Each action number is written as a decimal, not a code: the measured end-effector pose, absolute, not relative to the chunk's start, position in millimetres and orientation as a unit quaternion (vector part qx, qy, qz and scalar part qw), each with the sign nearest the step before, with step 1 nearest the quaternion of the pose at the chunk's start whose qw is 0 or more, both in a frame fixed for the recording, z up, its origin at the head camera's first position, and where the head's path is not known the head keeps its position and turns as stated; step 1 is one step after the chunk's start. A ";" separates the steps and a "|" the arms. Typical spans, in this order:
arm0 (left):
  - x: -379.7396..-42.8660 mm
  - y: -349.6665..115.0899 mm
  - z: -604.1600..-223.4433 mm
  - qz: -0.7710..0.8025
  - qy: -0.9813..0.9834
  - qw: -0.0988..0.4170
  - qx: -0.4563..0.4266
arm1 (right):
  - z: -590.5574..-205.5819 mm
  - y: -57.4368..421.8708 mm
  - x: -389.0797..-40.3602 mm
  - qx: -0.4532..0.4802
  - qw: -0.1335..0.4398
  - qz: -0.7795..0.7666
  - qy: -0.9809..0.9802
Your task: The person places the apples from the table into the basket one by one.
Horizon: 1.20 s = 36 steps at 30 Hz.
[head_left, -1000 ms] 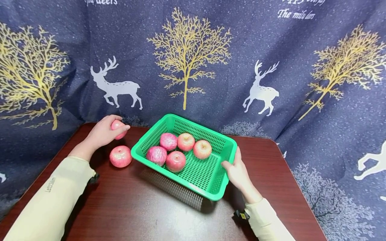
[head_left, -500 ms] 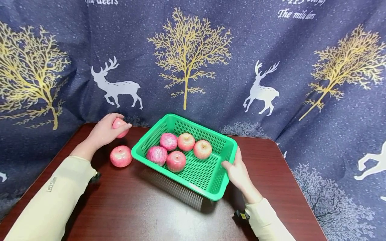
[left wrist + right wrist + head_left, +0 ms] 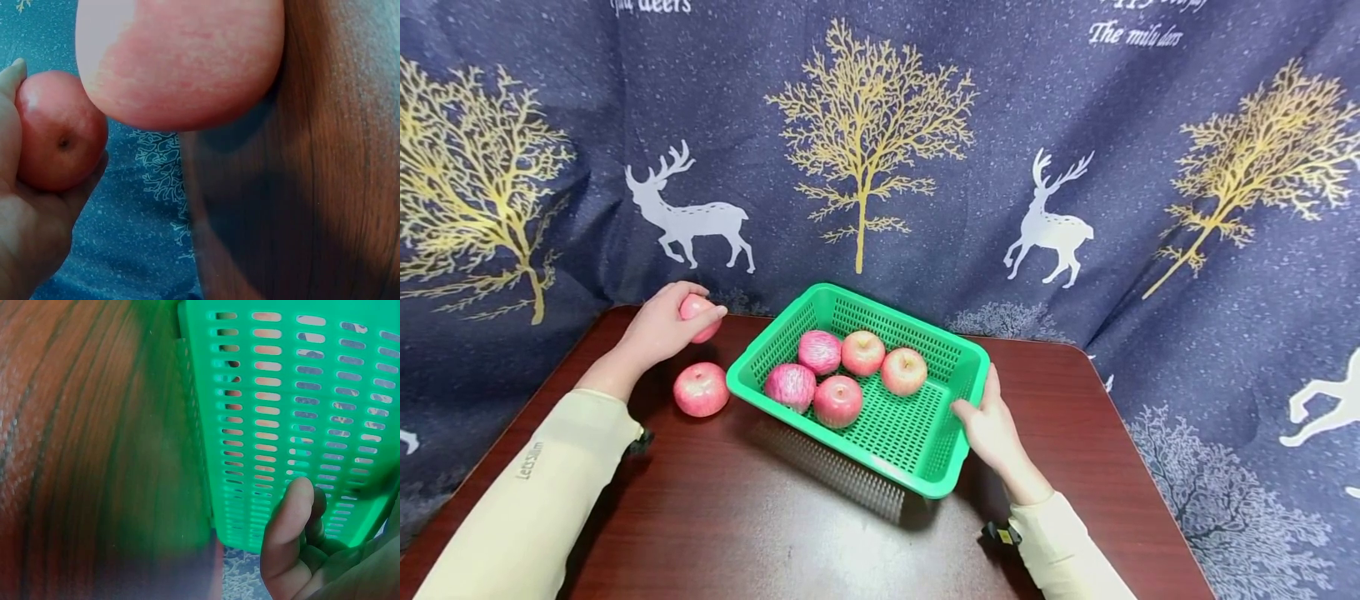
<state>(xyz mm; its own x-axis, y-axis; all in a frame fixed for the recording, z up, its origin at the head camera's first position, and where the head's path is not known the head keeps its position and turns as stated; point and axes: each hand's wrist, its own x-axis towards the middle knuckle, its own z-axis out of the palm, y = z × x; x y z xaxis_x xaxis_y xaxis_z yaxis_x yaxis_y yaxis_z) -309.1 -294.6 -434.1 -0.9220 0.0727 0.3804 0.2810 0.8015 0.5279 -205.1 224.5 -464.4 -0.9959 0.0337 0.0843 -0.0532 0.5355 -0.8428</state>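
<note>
My left hand (image 3: 664, 323) grips a red apple (image 3: 699, 319) near the table's back left; in the left wrist view thumb and fingers curl round this apple (image 3: 61, 131). Just in front of that hand a second red apple (image 3: 701, 390) sits on the table, left of a green plastic basket (image 3: 880, 472). My right hand (image 3: 992, 423) holds the basket's right end, thumb over the rim and fingers outside. Seen from the right wrist, curled fingers (image 3: 289, 531) lie against the slotted wall (image 3: 281, 425). Several apples (image 3: 838, 402) are grouped in the basket's left and middle part.
The dark red-brown wooden table (image 3: 715, 517) carries everything. Right behind its back edge hangs a blue cloth (image 3: 910, 242) printed with deer and trees. Bare basket floor (image 3: 898, 433) shows at the right end, near my right hand.
My left hand, with the apple in it, shifted very slightly to the right, then stayed still. The right hand, basket and other apples have not moved.
</note>
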 end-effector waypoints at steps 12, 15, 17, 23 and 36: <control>-305.8 -289.4 -427.2 -0.311 -0.925 0.191 -0.107 | -464.2 224.4 -205.3 0.005 0.045 0.476 -0.878; -306.5 -288.7 -426.9 -0.314 -0.923 0.194 -0.108 | -464.0 224.6 -205.1 0.004 0.046 0.470 -0.881; -307.2 -288.3 -426.6 -0.315 -0.923 0.195 -0.108 | -463.6 224.5 -204.8 0.003 0.046 0.468 -0.882; -307.8 -285.2 -422.3 -0.316 -0.923 0.194 -0.106 | -463.3 223.8 -204.4 0.000 0.046 0.468 -0.882; -309.2 -271.4 -412.1 -0.320 -0.918 0.199 -0.125 | -464.4 224.5 -204.6 0.003 0.049 0.468 -0.882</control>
<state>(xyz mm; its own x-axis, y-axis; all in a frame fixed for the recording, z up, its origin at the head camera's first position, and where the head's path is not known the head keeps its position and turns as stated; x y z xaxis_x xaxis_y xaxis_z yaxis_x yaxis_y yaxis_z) -309.2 -271.4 -412.1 -0.8900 0.1022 0.4443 0.3560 0.7646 0.5373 -204.6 224.5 -464.4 -0.9952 0.0401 0.0894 -0.0516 0.5613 -0.8260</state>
